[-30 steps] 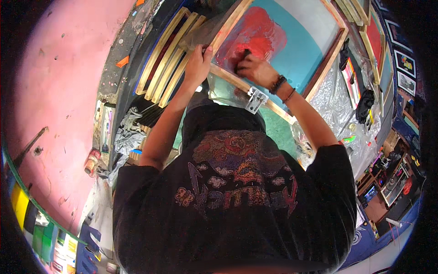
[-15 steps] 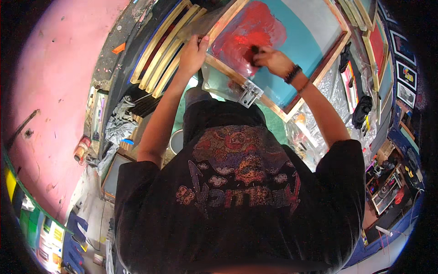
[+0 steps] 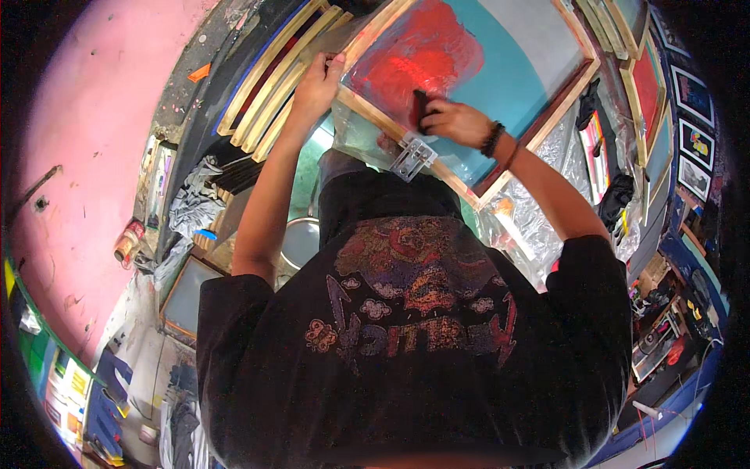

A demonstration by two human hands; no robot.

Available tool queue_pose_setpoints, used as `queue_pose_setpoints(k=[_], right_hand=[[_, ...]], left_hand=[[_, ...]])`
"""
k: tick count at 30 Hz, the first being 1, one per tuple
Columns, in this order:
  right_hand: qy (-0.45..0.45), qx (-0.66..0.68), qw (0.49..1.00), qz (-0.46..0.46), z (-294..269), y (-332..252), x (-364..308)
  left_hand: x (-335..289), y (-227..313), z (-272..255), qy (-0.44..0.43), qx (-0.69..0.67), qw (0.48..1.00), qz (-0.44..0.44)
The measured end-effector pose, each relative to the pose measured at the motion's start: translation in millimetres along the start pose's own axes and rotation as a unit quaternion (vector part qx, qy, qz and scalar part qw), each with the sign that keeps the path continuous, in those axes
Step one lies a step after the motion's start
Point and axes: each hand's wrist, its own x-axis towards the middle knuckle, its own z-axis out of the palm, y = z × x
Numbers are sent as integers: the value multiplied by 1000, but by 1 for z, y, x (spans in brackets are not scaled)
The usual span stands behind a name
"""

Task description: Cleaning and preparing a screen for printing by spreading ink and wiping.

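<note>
A wood-framed printing screen (image 3: pixel 500 86) with teal mesh tilts in front of me. Red ink (image 3: pixel 426 55) is smeared over its left part. My left hand (image 3: pixel 315 90) is closed around the left corner of the wooden frame. With bent fingers my right hand (image 3: pixel 459 123) grips a small dark pad (image 3: pixel 420 108), pressed to the mesh at the lower edge of the red patch. Whether the pad is a sponge or folded cloth I cannot make out. A metal clamp (image 3: pixel 412 159) sits on the frame's near edge.
Several wooden frames (image 3: pixel 269 82) are stacked to the left. Clear plastic sheeting (image 3: pixel 539 199) and a black glove-like item (image 3: pixel 617 195) lie to the right. A round pale lid or bucket (image 3: pixel 301 241) stands low by my left arm. A pink wall or floor surface (image 3: pixel 86 156) fills the far left.
My right hand has drawn the dark pad slightly left and nearer to me across the mesh. The red patch looks brighter and fuller. My left hand stays on the frame.
</note>
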Motion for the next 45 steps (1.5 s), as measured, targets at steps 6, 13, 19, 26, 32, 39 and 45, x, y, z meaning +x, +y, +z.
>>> queue_pose_setpoints(k=[6, 13, 19, 26, 32, 39, 45], right_hand=[[76, -52, 996, 16, -15, 34, 15], [56, -56, 993, 91, -29, 82, 2], [35, 73, 997, -10, -24, 31, 8], [127, 43, 989, 67, 6, 20, 48], [141, 15, 970, 196, -20, 56, 55], [149, 114, 971, 146, -5, 37, 46], [183, 67, 961, 196, -2, 16, 101]], left_hand=[[-5, 9, 1, 19, 21, 1000, 3], [-6, 11, 2, 23, 14, 999, 17], [-7, 6, -1, 27, 11, 1000, 1], [-2, 2, 2, 33, 28, 999, 24], [-1, -2, 4, 38, 30, 998, 28], [-1, -1, -1, 23, 38, 999, 30], [4, 1, 2, 8, 14, 999, 42]])
